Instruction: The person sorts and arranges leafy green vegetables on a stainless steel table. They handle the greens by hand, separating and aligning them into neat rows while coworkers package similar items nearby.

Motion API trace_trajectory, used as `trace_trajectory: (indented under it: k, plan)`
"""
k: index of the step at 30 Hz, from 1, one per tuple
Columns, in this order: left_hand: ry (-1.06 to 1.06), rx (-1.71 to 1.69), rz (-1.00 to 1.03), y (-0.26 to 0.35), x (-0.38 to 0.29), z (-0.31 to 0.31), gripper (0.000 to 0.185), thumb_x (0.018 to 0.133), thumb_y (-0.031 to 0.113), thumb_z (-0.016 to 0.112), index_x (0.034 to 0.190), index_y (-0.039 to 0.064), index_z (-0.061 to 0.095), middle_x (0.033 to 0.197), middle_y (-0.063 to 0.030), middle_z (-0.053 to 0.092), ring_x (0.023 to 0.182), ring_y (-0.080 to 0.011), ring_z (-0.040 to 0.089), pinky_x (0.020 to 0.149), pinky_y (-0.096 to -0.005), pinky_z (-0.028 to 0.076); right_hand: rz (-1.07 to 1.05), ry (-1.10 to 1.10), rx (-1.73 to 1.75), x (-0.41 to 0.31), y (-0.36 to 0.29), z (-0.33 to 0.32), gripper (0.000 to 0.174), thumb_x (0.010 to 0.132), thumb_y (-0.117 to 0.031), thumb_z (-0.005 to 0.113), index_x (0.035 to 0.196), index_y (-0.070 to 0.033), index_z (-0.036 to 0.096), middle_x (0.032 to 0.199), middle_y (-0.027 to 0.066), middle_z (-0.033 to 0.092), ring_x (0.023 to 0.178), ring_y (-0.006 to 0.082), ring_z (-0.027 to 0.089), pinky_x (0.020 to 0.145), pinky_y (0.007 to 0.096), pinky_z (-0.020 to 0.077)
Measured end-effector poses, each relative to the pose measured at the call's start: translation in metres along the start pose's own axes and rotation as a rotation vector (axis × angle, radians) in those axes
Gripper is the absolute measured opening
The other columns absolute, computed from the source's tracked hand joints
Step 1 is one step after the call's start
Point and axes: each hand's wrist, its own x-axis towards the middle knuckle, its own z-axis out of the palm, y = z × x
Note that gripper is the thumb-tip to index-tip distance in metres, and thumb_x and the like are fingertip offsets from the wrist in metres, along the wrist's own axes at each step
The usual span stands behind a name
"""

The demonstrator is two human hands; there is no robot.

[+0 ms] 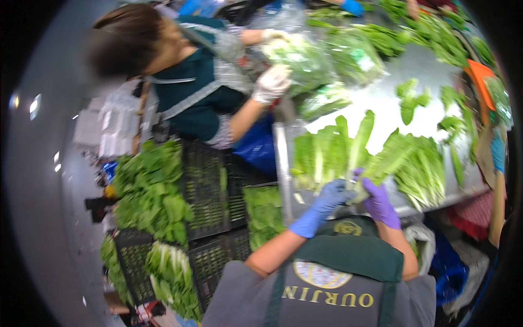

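Note:
My left hand (331,199), in a blue glove, grips the pale base of a long-leaved lettuce (360,139) that stands up from the fingers. In a purple glove, my right hand (379,201) holds the stem end of another leafy lettuce piece (386,161), which slants up to the right. Both hands meet close to the near edge of a metal table (425,67). A row of lettuce (318,153) lies just beyond my left hand. To the right of my right hand rests another lettuce bunch (423,169). Blur hides the exact finger contacts.
At left, a co-worker (192,81) in white gloves handles a bagged lettuce (296,57). More bagged greens (355,55) lie beyond. Black crates (204,192) with leafy greens (149,192) stand at my left. Loose leaves (408,102) and an orange container (480,83) are at right, near another person's arm (496,196).

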Motion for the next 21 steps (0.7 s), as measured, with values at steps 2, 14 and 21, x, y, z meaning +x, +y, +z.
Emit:
trace_trajectory:
  k: [2,14,21]
  plan:
    - [0.066,-0.045,0.072,-0.003,0.001,0.005,0.028,0.079,0.018,0.069,0.098,0.002,0.057,0.086,-0.0014,0.058,0.08,-0.0084,0.053,0.07,-0.0225,0.044,-0.046,0.004,0.0,0.004,0.003,-0.002,0.033,0.085,-0.024,0.06,0.109,-0.002,0.051,0.094,0.0075,0.058,0.09,0.0182,0.056,0.08,0.0296,0.0457]
    - [0.238,0.064,0.235,0.006,-0.023,0.005,0.024,0.077,0.008,0.07,0.097,0.001,0.06,0.088,-0.0044,0.063,0.085,-0.0129,0.059,0.076,-0.0243,0.048,0.014,0.231,0.62,0.019,0.001,-0.019,0.025,0.088,-0.023,0.057,0.102,-0.003,0.052,0.084,0.006,0.054,0.08,0.0207,0.055,0.073,0.0327,0.0475]
    - [0.177,-0.155,0.374,-0.004,-0.022,-0.019,0.037,0.081,0.002,0.063,0.115,0.003,0.048,0.102,-0.0127,0.059,0.091,-0.0197,0.061,0.078,-0.0314,0.05,-0.076,0.297,-0.091,0.01,-0.021,-0.09,0.034,0.08,-0.018,0.062,0.107,0.0,0.052,0.077,0.0056,0.054,0.067,0.0152,0.055,0.059,0.0272,0.0479]
